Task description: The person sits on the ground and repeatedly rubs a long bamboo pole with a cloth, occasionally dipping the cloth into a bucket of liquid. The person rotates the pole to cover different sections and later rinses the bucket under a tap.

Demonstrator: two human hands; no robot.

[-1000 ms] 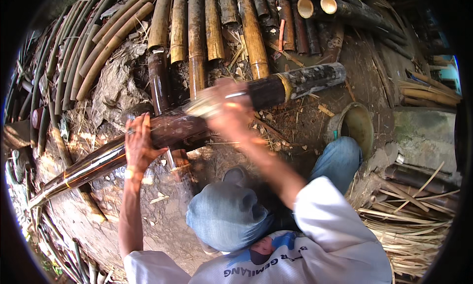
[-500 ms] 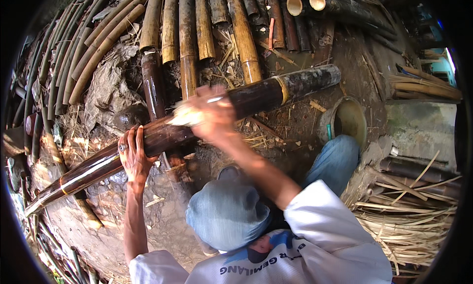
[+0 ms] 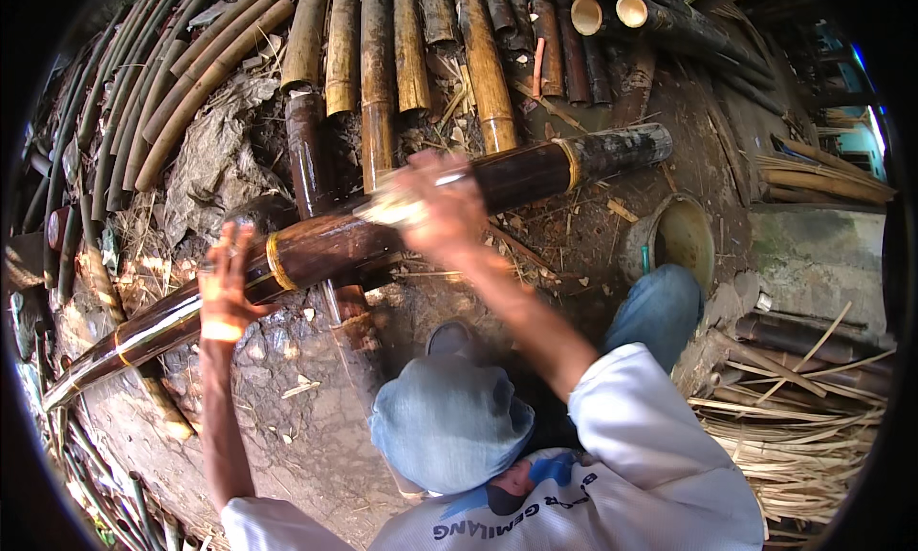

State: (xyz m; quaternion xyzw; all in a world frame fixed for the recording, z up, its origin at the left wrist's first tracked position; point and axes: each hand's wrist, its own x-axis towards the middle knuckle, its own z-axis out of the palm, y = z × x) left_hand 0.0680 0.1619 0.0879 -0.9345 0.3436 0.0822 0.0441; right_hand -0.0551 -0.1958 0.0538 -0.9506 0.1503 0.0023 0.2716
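A long, dark, wet bamboo pole (image 3: 521, 180) lies slantwise in front of me, from near left to far right, with yellowish rings at its joints. My right hand (image 3: 442, 207), smeared by motion, is closed around a pale, fibrous-looking wad (image 3: 394, 210) pressed on the pole's middle. What the wad is made of cannot be made out. Toward the pole's left part, my left hand (image 3: 226, 288) has its fingers spread and straight, against or just over the bamboo, left of a yellow joint ring. Under the pole, a thinner wet bamboo length (image 3: 306, 154) runs crosswise.
Several cut bamboo lengths (image 3: 378, 83) lie side by side beyond the pole, and more are stacked at the left. A pale bucket (image 3: 710, 240) stands by my right knee (image 3: 660, 307). Split bamboo strips (image 3: 794, 446) are heaped at lower right. Crumpled sheeting (image 3: 215, 164) lies at left.
My left hand has moved left along the pole and its fingers have straightened, baring a joint ring. The right hand and wad have shifted slightly right. The view has shifted slightly.
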